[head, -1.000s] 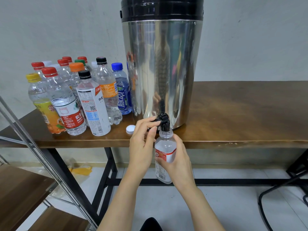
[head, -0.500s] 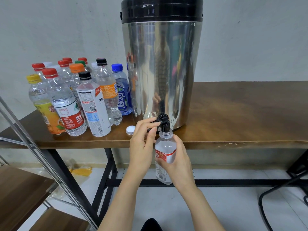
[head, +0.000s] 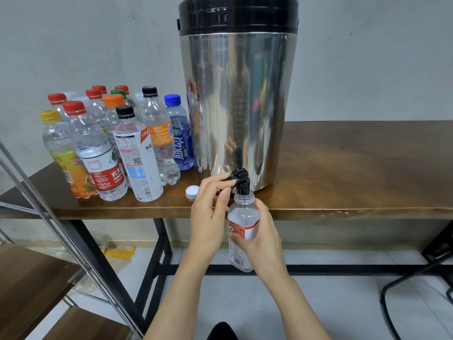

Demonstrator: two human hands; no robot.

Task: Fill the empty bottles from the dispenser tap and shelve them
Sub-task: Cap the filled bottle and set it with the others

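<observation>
The right hand (head: pixel 263 236) is wrapped round the middle of a small clear bottle (head: pixel 242 224), fingers and thumb curled firmly on its label. It holds the bottle upright in the air just in front of the table (head: pixel 355 168) edge, with the open mouth right under the black tap (head: pixel 242 185) of the steel dispenser (head: pixel 237 106). The left hand (head: pixel 208 212) pinches the tap's lever (head: pixel 226 179) between thumb and curled fingers. The step in hand looks like filling, and overflow is the likeliest trouble. The neck is narrow, the spout hides the mouth from above, and the water level is hard to read through the clear plastic. If the lever closes late, water would run over the right hand's fingers and down to the floor. Nothing supports the bottle from below, so a sagging or tilting wrist could move the mouth off the stream and wet the table edge. A wet label could also make the grip slippery on the way to the wooden shelf (head: pixel 31 273) at lower left. The loose white cap (head: pixel 192 191) lies on the table just beside the left hand, near the edge, where a careless knuckle could knock it off. The capped bottles (head: pixel 110 143) stand packed together further left, so a wide reach for the cap could topple one.
</observation>
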